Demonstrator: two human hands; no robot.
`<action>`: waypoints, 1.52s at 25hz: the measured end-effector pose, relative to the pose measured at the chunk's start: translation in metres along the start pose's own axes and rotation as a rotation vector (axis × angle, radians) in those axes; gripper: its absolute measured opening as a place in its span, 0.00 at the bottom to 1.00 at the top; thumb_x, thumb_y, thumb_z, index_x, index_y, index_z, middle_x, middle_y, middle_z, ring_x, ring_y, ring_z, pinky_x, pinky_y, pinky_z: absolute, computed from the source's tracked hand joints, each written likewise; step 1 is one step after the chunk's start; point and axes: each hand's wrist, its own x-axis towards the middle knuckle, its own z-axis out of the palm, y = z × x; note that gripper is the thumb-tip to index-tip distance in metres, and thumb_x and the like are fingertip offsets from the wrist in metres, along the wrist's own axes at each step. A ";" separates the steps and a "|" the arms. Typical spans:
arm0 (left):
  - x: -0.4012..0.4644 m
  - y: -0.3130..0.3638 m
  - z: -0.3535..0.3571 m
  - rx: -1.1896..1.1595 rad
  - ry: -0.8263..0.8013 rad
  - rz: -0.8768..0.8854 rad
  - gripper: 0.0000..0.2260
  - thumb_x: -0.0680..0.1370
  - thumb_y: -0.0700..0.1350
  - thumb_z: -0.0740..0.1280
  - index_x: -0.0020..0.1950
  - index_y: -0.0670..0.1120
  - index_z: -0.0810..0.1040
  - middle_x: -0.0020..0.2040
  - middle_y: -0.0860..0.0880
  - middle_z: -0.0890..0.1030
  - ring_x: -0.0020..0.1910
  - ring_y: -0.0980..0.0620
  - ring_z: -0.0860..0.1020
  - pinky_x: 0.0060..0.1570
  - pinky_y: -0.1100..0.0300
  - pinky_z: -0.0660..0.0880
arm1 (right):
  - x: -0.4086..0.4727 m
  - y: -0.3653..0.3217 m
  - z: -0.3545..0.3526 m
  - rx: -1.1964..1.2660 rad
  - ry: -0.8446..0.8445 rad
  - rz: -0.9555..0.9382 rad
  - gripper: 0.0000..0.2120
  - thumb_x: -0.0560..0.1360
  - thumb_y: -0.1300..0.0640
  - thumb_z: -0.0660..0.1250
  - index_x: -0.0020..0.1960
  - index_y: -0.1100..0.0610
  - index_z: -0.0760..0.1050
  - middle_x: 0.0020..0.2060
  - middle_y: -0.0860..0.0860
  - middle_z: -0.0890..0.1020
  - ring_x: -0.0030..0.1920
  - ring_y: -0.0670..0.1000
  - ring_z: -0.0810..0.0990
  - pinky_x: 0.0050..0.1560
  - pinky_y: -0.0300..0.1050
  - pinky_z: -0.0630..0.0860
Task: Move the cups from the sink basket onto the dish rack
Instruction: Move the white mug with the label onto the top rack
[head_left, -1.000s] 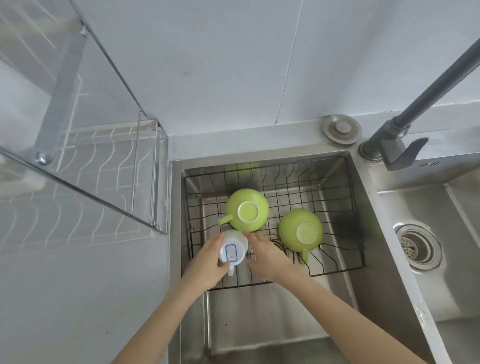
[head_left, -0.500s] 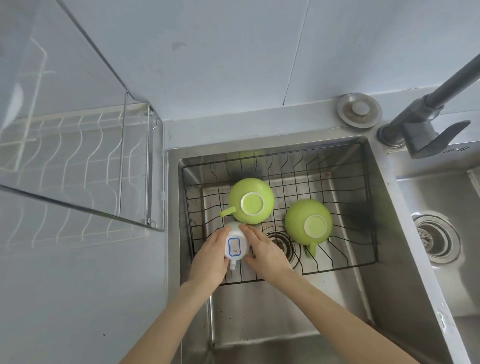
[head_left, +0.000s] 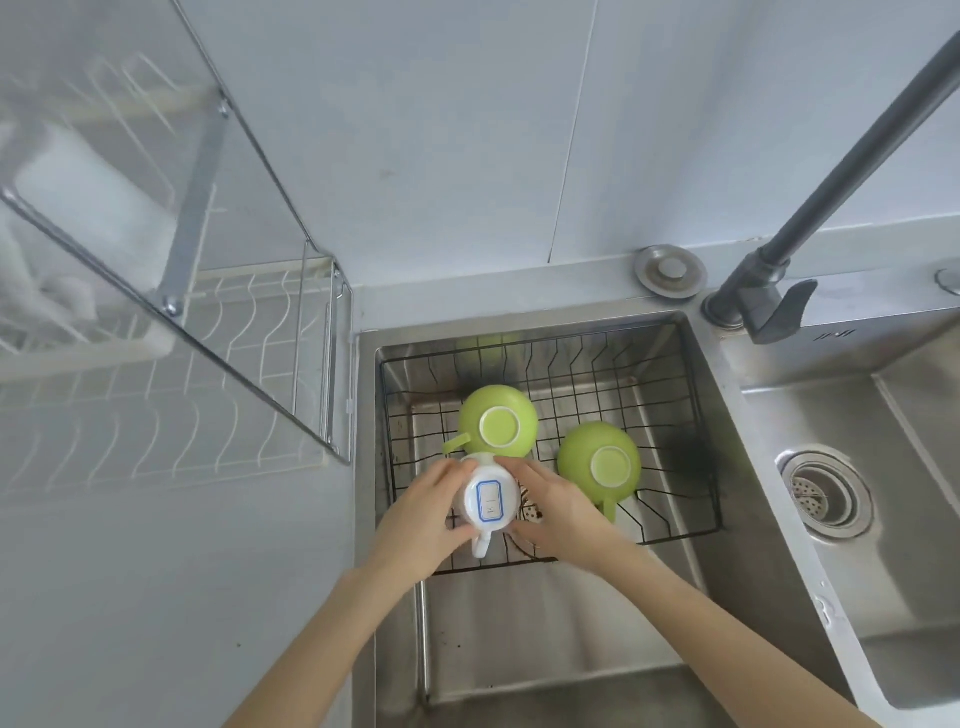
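White cup (head_left: 489, 500), upside down with a blue-framed label on its base and its handle pointing to 6 o'clock, is clasped between both hands over the near left part of the sink basket (head_left: 675, 535). It is gripped on its 9 o'clock side by the left hand (head_left: 426, 525) and on its 3 o'clock side by the right hand (head_left: 558, 512). Two green cups are seen inverted in the basket: one (head_left: 497, 428) at 12 o'clock from the white cup, almost touching it, another (head_left: 598, 462) at 3 o'clock beyond the right hand. The dish rack (head_left: 171, 364) is mounted at 10 o'clock, above the desk (head_left: 156, 597).
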 end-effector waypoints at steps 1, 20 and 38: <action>-0.005 0.004 -0.006 -0.039 0.018 0.041 0.29 0.71 0.46 0.70 0.69 0.50 0.64 0.69 0.56 0.65 0.67 0.55 0.67 0.64 0.59 0.67 | -0.007 -0.007 -0.008 -0.007 0.008 -0.023 0.31 0.71 0.59 0.69 0.71 0.54 0.62 0.68 0.50 0.70 0.62 0.54 0.75 0.62 0.45 0.71; -0.134 0.056 -0.090 -0.393 0.321 0.408 0.28 0.65 0.46 0.75 0.60 0.63 0.68 0.59 0.59 0.73 0.58 0.68 0.71 0.54 0.75 0.72 | -0.121 -0.145 -0.061 -0.199 0.286 -0.441 0.32 0.69 0.55 0.72 0.69 0.55 0.63 0.59 0.47 0.72 0.57 0.43 0.72 0.60 0.38 0.71; -0.209 0.006 -0.262 -0.269 0.509 0.539 0.27 0.64 0.50 0.75 0.54 0.70 0.64 0.56 0.66 0.72 0.51 0.73 0.73 0.44 0.71 0.78 | -0.087 -0.333 -0.056 -0.261 0.412 -0.629 0.32 0.70 0.57 0.72 0.71 0.56 0.62 0.57 0.48 0.69 0.54 0.44 0.73 0.61 0.29 0.68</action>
